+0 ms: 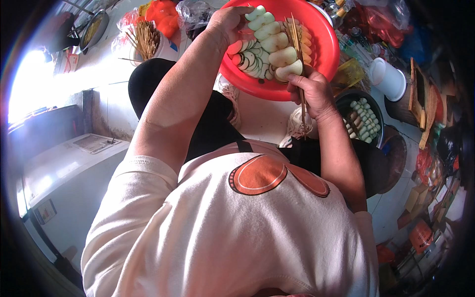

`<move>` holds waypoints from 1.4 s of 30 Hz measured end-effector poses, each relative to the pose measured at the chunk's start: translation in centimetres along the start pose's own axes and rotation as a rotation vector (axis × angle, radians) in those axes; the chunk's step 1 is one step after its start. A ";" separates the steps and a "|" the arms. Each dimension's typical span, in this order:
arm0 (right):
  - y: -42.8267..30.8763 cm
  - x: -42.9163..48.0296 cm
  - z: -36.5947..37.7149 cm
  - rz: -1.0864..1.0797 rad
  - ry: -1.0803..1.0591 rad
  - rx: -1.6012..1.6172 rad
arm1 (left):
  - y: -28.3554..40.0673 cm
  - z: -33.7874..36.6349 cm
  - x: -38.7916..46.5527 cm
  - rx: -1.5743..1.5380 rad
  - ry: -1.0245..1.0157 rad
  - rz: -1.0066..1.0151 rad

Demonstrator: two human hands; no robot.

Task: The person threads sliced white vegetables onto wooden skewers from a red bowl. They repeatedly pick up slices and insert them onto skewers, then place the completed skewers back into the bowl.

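Note:
A large red plastic basin point(326, 55) stands before me, holding sliced vegetables threaded on skewers. Over it runs a skewer of thick pale green-white slices point(272, 41). The fingers of my left hand point(232, 22) are closed at this skewer's far end, near its tip. My right hand point(313, 89) holds several thin bamboo skewers point(295, 33), which point away from me, and its thumb lies by the nearest pale slice. Thin green-edged round slices point(250, 61) lie in the basin below the raised skewer. Orange slices point(305, 42) sit along the basin's right side.
A white tub point(165, 50) with many bamboo sticks stands at the left. On the right are a dark basin point(380, 130) with skewered pale pieces, a white plastic bucket point(387, 78) and a wooden stool or frame point(417, 89). Plastic bags clutter the upper right. A white appliance point(70, 156) stands lower left.

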State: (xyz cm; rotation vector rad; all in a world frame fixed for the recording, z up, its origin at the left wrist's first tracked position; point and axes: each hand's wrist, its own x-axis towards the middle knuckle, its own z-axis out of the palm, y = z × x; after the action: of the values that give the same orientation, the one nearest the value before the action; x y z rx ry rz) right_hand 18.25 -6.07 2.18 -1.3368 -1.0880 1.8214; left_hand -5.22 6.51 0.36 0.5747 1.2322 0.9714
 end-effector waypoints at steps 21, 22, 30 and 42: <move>0.7 0.8 -0.6 0.018 0.035 0.110 | 0.1 3.0 -2.3 0.065 0.141 0.120; 0.8 0.9 -0.8 0.025 0.043 0.128 | 0.0 3.0 -2.1 0.071 0.144 0.106; 0.5 2.2 -2.8 0.009 0.278 0.388 | -1.9 1.2 0.5 -0.030 0.060 0.018; 2.6 5.3 -5.8 0.098 0.426 0.359 | -2.7 2.6 -0.7 -0.042 0.006 -0.019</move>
State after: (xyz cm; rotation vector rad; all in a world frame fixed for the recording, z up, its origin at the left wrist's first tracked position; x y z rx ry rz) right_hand 22.17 -1.32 -3.31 -1.4788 -0.4557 1.5989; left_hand -1.93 4.89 -0.77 0.5268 1.2178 0.9818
